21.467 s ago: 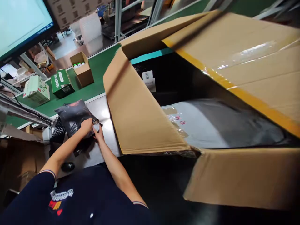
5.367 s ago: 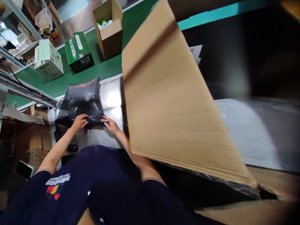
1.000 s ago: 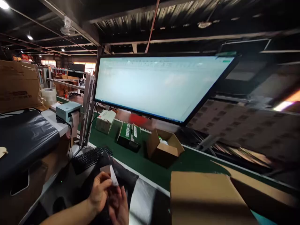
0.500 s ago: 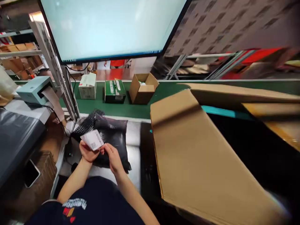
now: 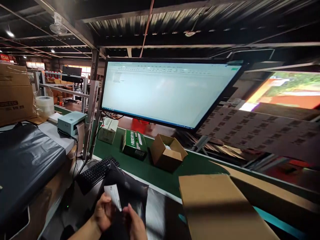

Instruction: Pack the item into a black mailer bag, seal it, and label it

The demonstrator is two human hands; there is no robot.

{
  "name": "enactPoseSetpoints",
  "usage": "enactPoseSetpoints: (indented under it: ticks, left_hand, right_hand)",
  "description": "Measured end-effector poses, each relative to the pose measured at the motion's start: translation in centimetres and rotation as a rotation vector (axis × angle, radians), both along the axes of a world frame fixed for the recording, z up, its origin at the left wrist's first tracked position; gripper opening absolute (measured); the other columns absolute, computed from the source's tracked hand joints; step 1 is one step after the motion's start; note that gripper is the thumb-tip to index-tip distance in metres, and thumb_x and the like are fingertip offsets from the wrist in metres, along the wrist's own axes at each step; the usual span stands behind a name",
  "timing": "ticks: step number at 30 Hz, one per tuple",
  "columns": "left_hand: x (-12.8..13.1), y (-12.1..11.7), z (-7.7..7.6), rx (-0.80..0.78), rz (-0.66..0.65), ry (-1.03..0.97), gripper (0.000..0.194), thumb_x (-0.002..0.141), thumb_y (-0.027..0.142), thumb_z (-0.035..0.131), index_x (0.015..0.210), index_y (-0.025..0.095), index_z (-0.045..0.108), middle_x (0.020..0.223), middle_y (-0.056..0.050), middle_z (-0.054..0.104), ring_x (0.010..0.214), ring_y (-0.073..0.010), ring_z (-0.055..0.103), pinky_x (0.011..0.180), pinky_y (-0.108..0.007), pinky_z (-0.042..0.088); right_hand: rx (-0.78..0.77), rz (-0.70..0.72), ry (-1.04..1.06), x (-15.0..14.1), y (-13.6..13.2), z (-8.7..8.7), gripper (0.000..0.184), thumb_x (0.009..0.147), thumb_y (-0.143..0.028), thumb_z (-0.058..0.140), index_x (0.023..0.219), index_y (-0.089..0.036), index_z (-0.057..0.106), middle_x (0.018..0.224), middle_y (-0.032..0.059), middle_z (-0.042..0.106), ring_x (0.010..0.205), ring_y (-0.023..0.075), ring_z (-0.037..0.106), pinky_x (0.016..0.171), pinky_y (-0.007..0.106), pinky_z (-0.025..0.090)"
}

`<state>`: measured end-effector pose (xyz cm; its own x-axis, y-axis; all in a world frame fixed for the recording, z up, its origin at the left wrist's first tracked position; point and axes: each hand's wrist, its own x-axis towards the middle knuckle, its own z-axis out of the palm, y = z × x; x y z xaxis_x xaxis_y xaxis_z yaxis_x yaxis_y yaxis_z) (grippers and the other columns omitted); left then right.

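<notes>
My left hand (image 5: pixel 104 213) is closed on a white printed label (image 5: pixel 113 196), holding it by its lower left side, tilted on edge. Close to the label's lower right corner is my right hand (image 5: pixel 134 221), its thumb and fingertips pinched together; whether anything is between them is hidden. Beneath both hands lies a black plastic mailer bag (image 5: pixel 135 189) on the bench. A black keyboard (image 5: pixel 96 171) sits just behind and left of the bag, which overlaps its edge.
A large monitor (image 5: pixel 160 93) hangs ahead. A white box (image 5: pixel 108 130), a green box (image 5: pixel 135 145) and an open carton (image 5: pixel 166 155) stand on the green surface. A large cardboard box (image 5: pixel 215 200) is at right, a label printer (image 5: pixel 72 122) and black plastic sheeting (image 5: pixel 27 166) at left.
My view has tipped up and turned, bringing the whole monitor and ceiling into sight. The label is now turned more edge-on in my left hand, and a small gap shows between it and my right fingertips.
</notes>
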<state>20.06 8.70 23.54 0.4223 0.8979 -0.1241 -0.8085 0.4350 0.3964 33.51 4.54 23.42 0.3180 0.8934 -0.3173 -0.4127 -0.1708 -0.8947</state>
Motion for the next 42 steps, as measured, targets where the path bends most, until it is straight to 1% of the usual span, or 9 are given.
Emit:
enactPoseSetpoints:
  ticks: [4,10,16,21,24,29,32,35,42]
  left_hand:
    - [0.0,0.6,0.1,0.079,0.057,0.027,0.042,0.058,0.041,0.098,0.091,0.026,0.078,0.084,-0.007,0.074,0.078,-0.0260,0.074,0.078,-0.041,0.061]
    - [-2.2,0.7,2.3,0.143,0.134,0.122,0.050,0.051,0.041,0.101,0.089,0.022,0.074,0.096,-0.008,0.077,0.087,-0.0260,0.074,0.084,-0.040,0.062]
    - [-2.9,0.0,2.0,0.130,0.399,0.412,0.044,0.060,0.045,0.098,0.082,0.022,0.067,0.093,0.001,0.069,0.079,-0.0135,0.068,0.069,-0.027,0.061]
    - [-2.1,-1.9,0.5,0.162,0.308,0.548,0.044,0.067,0.049,0.094,0.078,0.020,0.063,0.063,0.004,0.058,0.054,-0.0079,0.054,0.049,-0.018,0.043]
    - [-2.0,-1.8,0.4,0.165,0.299,0.530,0.040,0.074,0.052,0.087,0.082,0.019,0.065,0.070,0.001,0.062,0.061,-0.0108,0.057,0.052,-0.020,0.046]
    - [-2.9,0.4,1.2,0.379,0.191,0.665,0.054,0.075,0.063,0.078,0.110,0.023,0.069,0.112,-0.008,0.070,0.090,-0.0201,0.067,0.064,-0.027,0.055]
    - [-3.2,0.9,0.4,0.630,0.057,1.005,0.030,0.074,0.041,0.084,0.092,0.020,0.072,0.095,-0.006,0.071,0.083,-0.0185,0.064,0.071,-0.027,0.051]
    - [-2.9,0.9,-1.4,0.693,-0.066,1.225,0.015,0.082,0.029,0.074,0.072,0.019,0.068,0.074,-0.002,0.067,0.071,-0.0159,0.060,0.071,-0.027,0.047]
    - [1.0,5.6,-3.9,0.657,-0.292,1.839,0.020,0.097,0.030,0.060,0.087,0.019,0.072,0.096,-0.007,0.078,0.093,-0.0232,0.071,0.083,-0.032,0.049]
  right_hand:
    - [-0.045,0.051,0.147,-2.2,0.8,0.3,0.056,0.055,-0.064,0.095,0.087,-0.020,0.081,0.083,0.0044,0.080,0.084,0.0276,0.076,0.070,0.035,0.060]
    - [0.063,-0.085,0.332,-3.6,1.9,5.6,0.043,0.053,-0.039,0.099,0.083,-0.022,0.074,0.083,0.0005,0.079,0.075,0.0177,0.073,0.061,0.025,0.057]
    - [0.294,-0.335,0.009,-1.7,2.0,8.6,0.044,0.051,-0.049,0.098,0.070,-0.022,0.069,0.068,-0.0036,0.067,0.067,0.0136,0.060,0.069,0.028,0.053]
    - [0.333,-0.396,-0.179,0.0,1.6,9.1,0.042,0.057,-0.054,0.093,0.070,-0.021,0.070,0.068,-0.0025,0.067,0.069,0.0136,0.056,0.073,0.030,0.050]
    - [0.319,-0.383,-0.193,1.2,1.5,9.0,0.040,0.057,-0.052,0.092,0.068,-0.020,0.069,0.067,-0.0026,0.067,0.068,0.0131,0.056,0.072,0.029,0.048]
    - [0.234,-0.264,-0.286,3.3,0.6,7.5,0.038,0.059,-0.050,0.091,0.067,-0.019,0.069,0.066,-0.0029,0.065,0.066,0.0123,0.055,0.068,0.028,0.045]
    - [0.133,-0.165,-0.413,4.5,-0.4,5.1,0.040,0.062,-0.052,0.089,0.068,-0.019,0.068,0.065,-0.0029,0.062,0.064,0.0120,0.051,0.064,0.028,0.040]
    - [0.027,-0.101,-0.523,5.5,-0.6,1.8,0.043,0.067,-0.058,0.083,0.068,-0.019,0.066,0.064,-0.0026,0.060,0.062,0.0133,0.050,0.063,0.030,0.039]
    - [-0.204,0.021,-1.211,6.5,6.5,-4.2,0.024,0.094,-0.040,0.061,0.087,-0.018,0.070,0.098,0.0101,0.071,0.092,0.0246,0.064,0.089,0.039,0.050]
